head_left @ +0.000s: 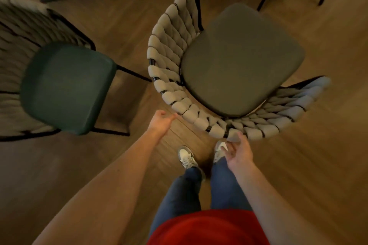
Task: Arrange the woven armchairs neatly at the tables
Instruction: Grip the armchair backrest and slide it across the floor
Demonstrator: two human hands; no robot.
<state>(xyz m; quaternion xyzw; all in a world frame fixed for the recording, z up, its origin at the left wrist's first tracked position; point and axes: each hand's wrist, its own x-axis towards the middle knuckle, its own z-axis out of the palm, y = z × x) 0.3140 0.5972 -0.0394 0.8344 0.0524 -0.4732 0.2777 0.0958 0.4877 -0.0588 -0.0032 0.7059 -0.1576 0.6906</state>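
Beige woven armchair with grey seat cushion (239, 61), centre frame, not yet tabled; left hand (161, 122) loosely curled beside its backrest, right hand (238, 153) relaxed, touching its rim.

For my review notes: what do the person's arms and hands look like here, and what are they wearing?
Both arms are bare from the frame's lower edge to the wrists, no sleeves in view. The left hand and right hand show no gloves, watch or rings. Below: red top, blue jeans, white sneakers.

Single head-worn wide-angle view, looking steeply down from standing height onto the floor (298, 175), close above the woven armchair (199, 61) and the person's own feet.
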